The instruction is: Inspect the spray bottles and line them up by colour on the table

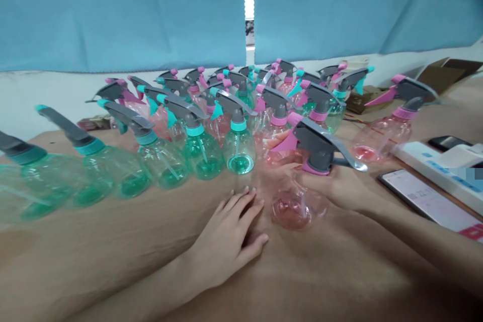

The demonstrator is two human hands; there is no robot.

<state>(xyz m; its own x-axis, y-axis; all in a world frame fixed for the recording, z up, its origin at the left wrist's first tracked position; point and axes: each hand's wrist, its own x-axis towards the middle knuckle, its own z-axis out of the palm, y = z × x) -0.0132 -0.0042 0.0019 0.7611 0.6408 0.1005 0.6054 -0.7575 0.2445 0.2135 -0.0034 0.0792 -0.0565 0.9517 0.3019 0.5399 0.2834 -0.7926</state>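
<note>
My left hand (232,229) lies palm down on the brown tabletop, fingers spread, holding nothing. Just right of its fingertips stands a clear pink spray bottle (294,209) with a grey and pink trigger head and some pink liquid inside. Behind that bottle reaches my right hand (334,187), partly hidden by it. The right fingers curl round the lower part of another pink spray bottle (278,119) in the group behind. Ahead of my left hand, a green spray bottle (239,148) with a turquoise collar stands at the end of a row of green ones.
Several more pink and green spray bottles crowd the back of the table (151,251). A separate pink bottle (385,133) stands at right, near a white power strip (437,171) and a phone (426,198). Cardboard boxes (433,78) and a blue curtain (151,15) are behind.
</note>
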